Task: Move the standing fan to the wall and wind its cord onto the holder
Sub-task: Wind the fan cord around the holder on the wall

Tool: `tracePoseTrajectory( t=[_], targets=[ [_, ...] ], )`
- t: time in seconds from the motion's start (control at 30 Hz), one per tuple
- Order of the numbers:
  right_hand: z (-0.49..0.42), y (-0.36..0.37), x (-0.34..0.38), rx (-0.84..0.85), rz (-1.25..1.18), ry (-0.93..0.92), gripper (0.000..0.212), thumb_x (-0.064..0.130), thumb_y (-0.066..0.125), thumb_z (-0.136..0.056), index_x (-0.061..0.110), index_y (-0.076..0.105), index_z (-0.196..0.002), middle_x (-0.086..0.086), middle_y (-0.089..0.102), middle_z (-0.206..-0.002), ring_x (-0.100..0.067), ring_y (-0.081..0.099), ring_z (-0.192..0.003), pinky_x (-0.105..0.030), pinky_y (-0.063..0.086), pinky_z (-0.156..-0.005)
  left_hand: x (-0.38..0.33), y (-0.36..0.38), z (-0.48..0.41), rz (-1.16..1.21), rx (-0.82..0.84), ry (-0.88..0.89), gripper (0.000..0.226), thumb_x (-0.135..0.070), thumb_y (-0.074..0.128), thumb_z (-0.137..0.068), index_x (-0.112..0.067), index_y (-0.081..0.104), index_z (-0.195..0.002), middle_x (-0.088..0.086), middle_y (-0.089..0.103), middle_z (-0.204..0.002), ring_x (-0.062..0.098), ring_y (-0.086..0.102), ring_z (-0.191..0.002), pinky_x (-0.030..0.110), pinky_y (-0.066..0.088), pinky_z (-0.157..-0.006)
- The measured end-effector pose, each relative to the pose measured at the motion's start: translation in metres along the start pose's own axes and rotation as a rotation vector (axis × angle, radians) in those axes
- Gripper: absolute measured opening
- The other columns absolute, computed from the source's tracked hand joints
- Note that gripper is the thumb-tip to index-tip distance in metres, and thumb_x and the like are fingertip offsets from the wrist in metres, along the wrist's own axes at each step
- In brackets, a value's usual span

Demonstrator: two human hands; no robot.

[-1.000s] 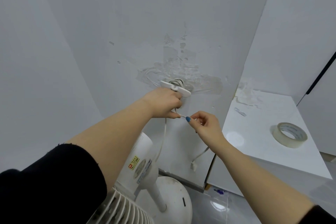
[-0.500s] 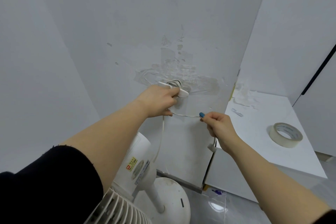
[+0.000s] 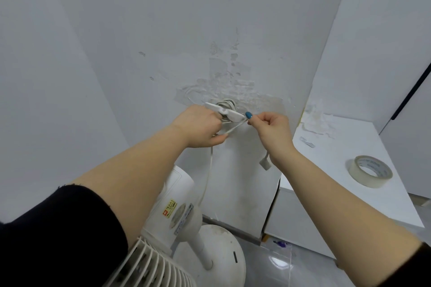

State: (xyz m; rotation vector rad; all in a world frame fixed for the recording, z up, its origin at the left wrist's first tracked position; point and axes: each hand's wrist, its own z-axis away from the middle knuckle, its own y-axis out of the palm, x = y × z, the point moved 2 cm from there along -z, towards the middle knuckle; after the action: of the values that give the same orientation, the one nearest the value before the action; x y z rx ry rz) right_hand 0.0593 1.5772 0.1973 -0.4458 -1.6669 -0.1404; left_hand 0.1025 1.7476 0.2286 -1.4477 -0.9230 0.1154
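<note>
Cord (image 3: 208,170) rises from the fan (image 3: 179,196), which stands at the wall (image 3: 233,18), to coils on the holder (image 3: 229,116). The left hand (image 3: 200,126) grips the cord beneath the holder. The right hand (image 3: 270,123) pinches the cord beside the holder's right end, with the plug (image 3: 265,165) dangling below.

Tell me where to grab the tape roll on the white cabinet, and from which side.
Probably best from above: pinch the ring wall, one finger in the open centre, thumb outside. The tape roll lies flat on the cabinet top, hole up, with nothing touching it.
</note>
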Motion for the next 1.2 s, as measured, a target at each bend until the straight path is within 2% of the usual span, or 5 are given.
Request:
tracePoseTrajectory(
  t=[0.1,0.3,0.63,0.87,1.2],
  targets=[
    [-0.003,0.005,0.005,0.010,0.011,-0.017,0.028,0.025,0.068,-0.084,-0.002,0.067,-0.075,0.013,0.026,-0.032,-0.005,0.024,-0.034,-0.015,0.021,-0.039,0.004,0.002,0.006,0.058,-0.162,0.030,0.033,-0.027,0.041,-0.089,-0.010,0.059,-0.069,0.005,0.065,-0.067,0.031,0.056,-0.053,0.026,0.030,-0.046],
    [0.000,0.015,0.018,0.109,0.061,-0.118,0.022,0.022,0.066,-0.086,0.011,0.065,-0.067,0.013,0.033,-0.037,-0.004,0.028,-0.036,-0.011,0.021,-0.039,0.026,0.007,0.010,0.263,-0.127,-0.276,0.026,-0.024,0.041,-0.093,-0.007,0.057,-0.083,0.013,0.066,-0.086,0.035,0.059,-0.079,0.035,0.039,-0.060],
    [-0.002,0.003,0.010,0.033,0.230,-0.293,0.016,0.020,0.064,-0.087,0.010,0.063,-0.075,0.007,0.041,-0.052,-0.005,0.038,-0.048,-0.013,0.028,-0.046,0.043,0.021,0.002,0.721,0.005,-0.810,0.024,-0.009,0.049,-0.077,-0.008,0.067,-0.061,0.007,0.071,-0.064,0.025,0.069,-0.065,0.037,0.059,-0.071],
    [0.000,0.013,0.024,0.051,0.302,-0.492,0.008,0.015,0.055,-0.093,0.010,0.058,-0.087,0.008,0.043,-0.052,-0.012,0.037,-0.051,-0.030,0.033,-0.054,0.053,0.023,-0.008,1.099,-0.250,-1.109,0.026,-0.008,0.071,-0.075,-0.005,0.061,-0.052,0.019,0.070,-0.062,0.028,0.072,-0.061,0.041,0.061,-0.069],
    [-0.005,0.006,0.014,-0.061,0.351,-0.446,0.012,0.015,0.054,-0.093,0.011,0.055,-0.082,0.010,0.043,-0.052,-0.012,0.040,-0.051,-0.033,0.036,-0.054,0.047,0.012,-0.010,1.350,-0.421,-1.095,0.015,-0.004,0.076,-0.075,0.000,0.062,-0.071,0.019,0.066,-0.074,0.021,0.063,-0.056,0.024,0.059,-0.059]
  ],
)
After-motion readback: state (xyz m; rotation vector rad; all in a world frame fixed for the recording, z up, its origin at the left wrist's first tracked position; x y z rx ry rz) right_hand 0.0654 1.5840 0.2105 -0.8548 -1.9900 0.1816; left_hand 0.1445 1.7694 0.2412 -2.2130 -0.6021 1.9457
